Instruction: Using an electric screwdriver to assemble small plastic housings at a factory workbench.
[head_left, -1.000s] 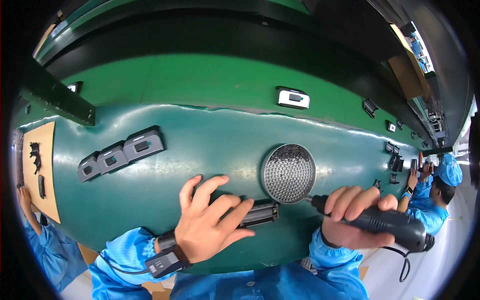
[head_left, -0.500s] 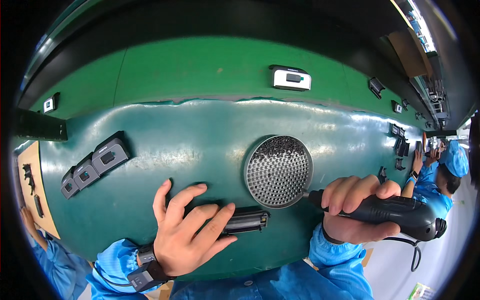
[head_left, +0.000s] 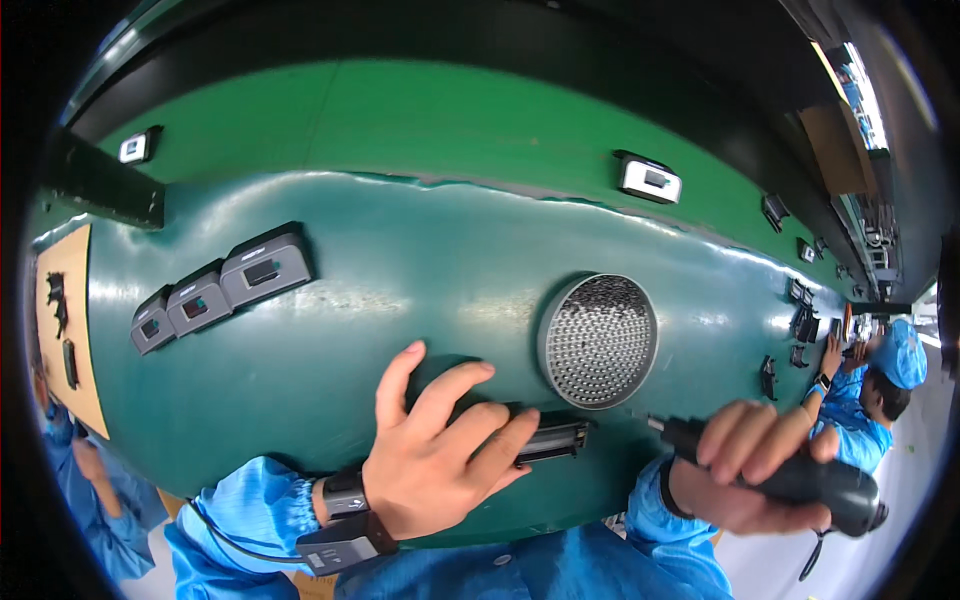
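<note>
Desk (head_left: 430, 285): glossy and green, spread in front of you, with a brighter green strip (head_left: 450, 130) along its far side.
Round metal dish (head_left: 546, 345): on the desk ahead of you, with rows of small holes and dark little pieces (head_left: 612, 292) heaped toward its far edge.
Black part (head_left: 555, 442): long and narrow, on the desk nearer you than the dish.
Left hand (head_left: 435, 470): your fingers are bent and loosely spread over the part's left end, hiding it; whether they grip it, you cannot tell from this view.
Right hand (head_left: 750, 470): your fingers are wrapped around a black powered screwdriver (head_left: 852, 495), its bit pointing left, just beside the dish and apart from the part.
Grey housings (head_left: 213, 318): three in a slanting row at your left.
White-fronted unit (head_left: 650, 180): on the green strip, beyond the dish.
Co-worker's blue cap (head_left: 900, 352): far to your right.
</note>
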